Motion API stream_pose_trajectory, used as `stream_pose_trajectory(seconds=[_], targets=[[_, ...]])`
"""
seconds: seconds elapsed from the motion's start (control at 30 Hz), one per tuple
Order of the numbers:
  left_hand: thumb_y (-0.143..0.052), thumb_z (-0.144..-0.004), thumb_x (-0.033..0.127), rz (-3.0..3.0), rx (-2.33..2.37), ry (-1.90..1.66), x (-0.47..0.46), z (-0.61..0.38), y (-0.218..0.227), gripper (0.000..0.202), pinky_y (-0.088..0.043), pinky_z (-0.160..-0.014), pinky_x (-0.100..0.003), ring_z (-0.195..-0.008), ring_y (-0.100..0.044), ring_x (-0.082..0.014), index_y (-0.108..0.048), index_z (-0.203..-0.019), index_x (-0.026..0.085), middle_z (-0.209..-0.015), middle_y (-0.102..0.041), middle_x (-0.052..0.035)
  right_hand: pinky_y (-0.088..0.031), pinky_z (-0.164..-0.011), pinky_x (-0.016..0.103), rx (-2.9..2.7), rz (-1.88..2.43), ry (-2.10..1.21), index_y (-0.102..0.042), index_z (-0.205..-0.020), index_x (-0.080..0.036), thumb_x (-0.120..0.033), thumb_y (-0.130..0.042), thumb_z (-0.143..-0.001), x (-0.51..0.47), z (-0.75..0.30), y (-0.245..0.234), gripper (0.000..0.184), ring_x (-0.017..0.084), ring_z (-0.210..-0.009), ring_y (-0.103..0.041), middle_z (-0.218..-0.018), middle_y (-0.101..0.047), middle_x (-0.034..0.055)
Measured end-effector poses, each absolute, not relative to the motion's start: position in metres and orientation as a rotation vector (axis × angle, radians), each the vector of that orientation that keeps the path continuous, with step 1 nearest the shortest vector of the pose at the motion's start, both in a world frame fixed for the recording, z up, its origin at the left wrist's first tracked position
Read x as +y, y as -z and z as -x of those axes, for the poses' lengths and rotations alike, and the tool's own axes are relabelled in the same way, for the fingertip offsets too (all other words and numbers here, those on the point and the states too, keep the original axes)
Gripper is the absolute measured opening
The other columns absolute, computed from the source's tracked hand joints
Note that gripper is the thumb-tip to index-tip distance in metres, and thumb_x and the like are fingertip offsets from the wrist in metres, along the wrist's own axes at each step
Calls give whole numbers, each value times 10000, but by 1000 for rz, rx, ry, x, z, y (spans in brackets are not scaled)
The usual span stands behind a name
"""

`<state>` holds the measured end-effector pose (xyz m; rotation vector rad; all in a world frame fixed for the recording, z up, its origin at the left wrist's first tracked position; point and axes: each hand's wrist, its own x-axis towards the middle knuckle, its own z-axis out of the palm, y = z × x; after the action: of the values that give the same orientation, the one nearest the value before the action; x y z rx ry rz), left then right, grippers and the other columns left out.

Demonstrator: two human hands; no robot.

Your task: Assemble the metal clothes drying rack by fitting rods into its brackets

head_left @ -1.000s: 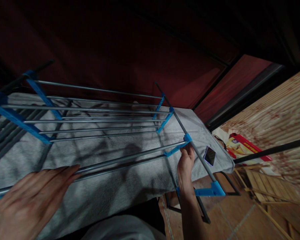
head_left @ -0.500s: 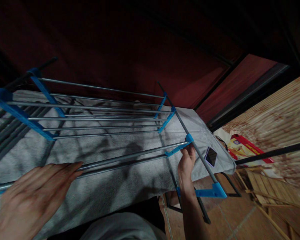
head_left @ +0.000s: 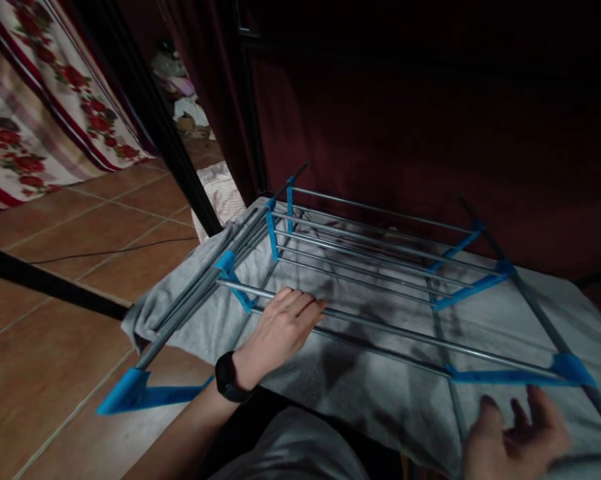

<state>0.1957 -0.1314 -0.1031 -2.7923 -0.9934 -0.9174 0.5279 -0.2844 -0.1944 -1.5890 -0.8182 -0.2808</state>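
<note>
A drying rack with grey metal rods [head_left: 400,333] and blue plastic brackets [head_left: 273,235] lies across the grey cloth. My left hand [head_left: 287,323], a black band on its wrist, is closed over the front rod, left of its middle. My right hand [head_left: 517,433] is at the lower right, just below the front right bracket [head_left: 510,379]. Its fingers are apart and bent, slightly blurred, with nothing visible in them. The rod inside my left fingers is hidden.
The rack rests on a surface covered with grey cloth [head_left: 375,390]. Black posts [head_left: 180,160] stand at the left, in front of a flowered curtain [head_left: 90,107]. Dark red fabric [head_left: 350,133] hangs behind. A thin cable [head_left: 115,252] crosses the tiled floor [head_left: 75,280].
The view has swung left, bringing the rack's left end and floor into sight. My right hand has let go of the right bracket. My left hand remains on the front rod.
</note>
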Motion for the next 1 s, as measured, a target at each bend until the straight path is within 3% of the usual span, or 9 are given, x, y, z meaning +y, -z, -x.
stream_pose_trajectory(seconds=[0.13, 0.27, 0.37, 0.43, 0.53, 0.6, 0.7, 0.77, 1.0], targets=[[-521, -1040, 238, 2815, -978, 935, -132, -197, 102, 202, -429, -761, -373, -823, -596, -194, -644, -1170, 146, -899, -679, -64, -422, -1135, 629, -1082, 1604, 552, -684, -1247, -188, -311, -762, -779, -279, -512, 172, 490, 393, -1336, -533, -1406, -581, 182], [-508, -1050, 261, 2796, -980, 918, -131, -197, 101, 200, -420, -750, -369, -806, -588, -191, -646, -1142, 150, -879, -676, -61, -435, -1118, 584, -1573, 1619, 530, -683, -1225, -228, -273, -696, -888, -251, -498, 142, 341, 322, -1222, -621, -1273, -680, 124], [-497, -1057, 269, 2792, -983, 910, -130, -197, 100, 204, -419, -755, -361, -803, -593, -188, -645, -1139, 155, -877, -676, -55, -325, -1204, 581, -1886, 1539, 637, -637, -1316, -227, -221, -649, -954, -229, -486, 126, 363, 261, -1157, -654, -1211, -721, 86], [-494, -1059, 268, 2795, -982, 910, -130, -197, 99, 205, -423, -763, -357, -810, -597, -186, -641, -1147, 156, -885, -677, -51, -327, -1206, 538, -2003, 1469, 685, -627, -1333, -227, -173, -627, -966, -220, -482, 120, 370, 217, -1062, -675, -1137, -735, 66], [-506, -1055, 266, 2806, -973, 940, -130, -197, 98, 206, -432, -813, -358, -862, -611, -186, -633, -1178, 160, -939, -691, -54, -453, -1059, 381, -2079, 1431, 680, -652, -1297, -233, -134, -583, -982, -212, -481, 119, 338, 173, -933, -669, -1029, -719, 49], [-507, -1054, 254, 2815, -984, 953, -130, -197, 98, 194, -434, -829, -357, -886, -616, -186, -636, -1168, 166, -959, -694, -57, -491, -912, 314, -2093, 1403, 675, -662, -1280, -210, -197, -602, -990, -210, -481, 119, 296, 174, -914, -661, -1018, -704, 63], [-501, -1051, 224, 2807, -1009, 957, -131, -199, 97, 179, -438, -825, -353, -890, -615, -187, -646, -1140, 168, -958, -696, -61, -487, -840, 321, -2160, 1368, 660, -647, -1296, -173, -304, -618, -996, -205, -477, 118, 329, 193, -910, -652, -1045, -698, 85], [-512, -1044, 213, 2796, -1016, 966, -133, -201, 96, 178, -444, -842, -355, -904, -619, -189, -647, -1150, 167, -977, -703, -64, -477, -828, 329, -2211, 1373, 645, -635, -1318, -188, -286, -588, -1011, -202, -475, 117, 326, 187, -867, -636, -1020, -695, 71], [-592, -1004, 230, 2522, -1117, 1132, -143, -185, 89, 252, -376, -1096, -440, -1103, -641, -219, -634, -1250, 197, -1169, -716, -87, -464, -803, 332, -2262, 1398, 595, -638, -1317, -221, -254, -526, -1034, -201, -480, 116, 306, 181, -842, -618, -991, -674, 56]])
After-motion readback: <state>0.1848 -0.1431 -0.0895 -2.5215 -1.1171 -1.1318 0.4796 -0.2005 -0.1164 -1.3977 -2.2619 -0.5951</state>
